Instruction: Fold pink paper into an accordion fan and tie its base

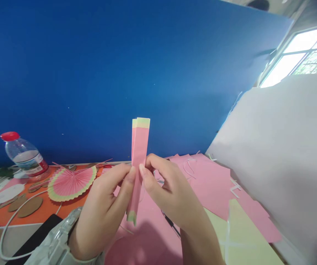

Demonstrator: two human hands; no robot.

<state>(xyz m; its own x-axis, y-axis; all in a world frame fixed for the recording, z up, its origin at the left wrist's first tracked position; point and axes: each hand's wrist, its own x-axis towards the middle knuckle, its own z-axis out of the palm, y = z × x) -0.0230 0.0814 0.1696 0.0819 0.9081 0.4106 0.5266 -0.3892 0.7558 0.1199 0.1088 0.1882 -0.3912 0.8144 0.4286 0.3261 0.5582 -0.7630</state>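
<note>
Your left hand (pixel 103 206) is closed in a pinch, thumb and forefinger tight on the left edge of a folded pink paper strip with pale yellow-green ends (pixel 141 147). Your right hand (pixel 175 191) pinches the strip's right edge the same way, its thumb on the front face. You have the strip nearly upright, leaning slightly right at the top, in front of a blue panel (pixel 147 73) and above the worktop, with its layers a little apart at the top. To your left, a pleated pink paper fan with a pale yellow-green rim (pixel 72 184) lies spread on orange paper (pixel 72 208), near round brown cardboard pieces (pixel 30 207) and a clear plastic bottle with a red cap (pixel 27 158). A white cable (pixel 5 235) curves across a flat black object (pixel 39 235) beside your left forearm. Behind and right of your right hand lie large pink paper sheets (pixel 208 180) and pale yellow-green paper (pixel 246 235).
</note>
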